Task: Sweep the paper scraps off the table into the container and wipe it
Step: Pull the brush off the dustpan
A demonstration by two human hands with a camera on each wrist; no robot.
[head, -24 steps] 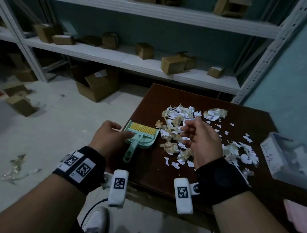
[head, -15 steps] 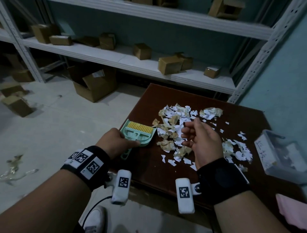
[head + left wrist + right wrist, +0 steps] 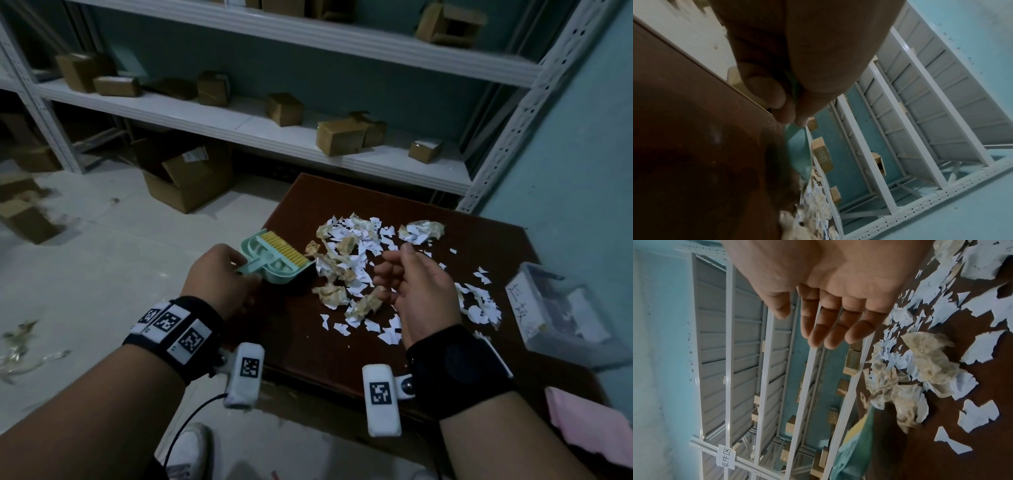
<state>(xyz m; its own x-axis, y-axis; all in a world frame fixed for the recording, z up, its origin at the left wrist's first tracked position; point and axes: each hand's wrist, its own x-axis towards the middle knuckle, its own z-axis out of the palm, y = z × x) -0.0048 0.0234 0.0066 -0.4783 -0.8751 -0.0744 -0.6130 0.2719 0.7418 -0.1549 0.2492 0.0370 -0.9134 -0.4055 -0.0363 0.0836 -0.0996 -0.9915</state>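
Left hand [image 3: 219, 277] is closed around the handle of the green dustpan-and-brush set [image 3: 274, 262], tilted at the table's [image 3: 308, 342] left edge. Right hand [image 3: 421, 291] hangs empty, fingers relaxed, above the paper scraps [image 3: 346, 253]. Scraps are judged light, limp, easily scattered; the rigid handle is judged the proper hold.

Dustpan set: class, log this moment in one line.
left hand grips dustpan set handle | right hand open above paper scraps | container waiting
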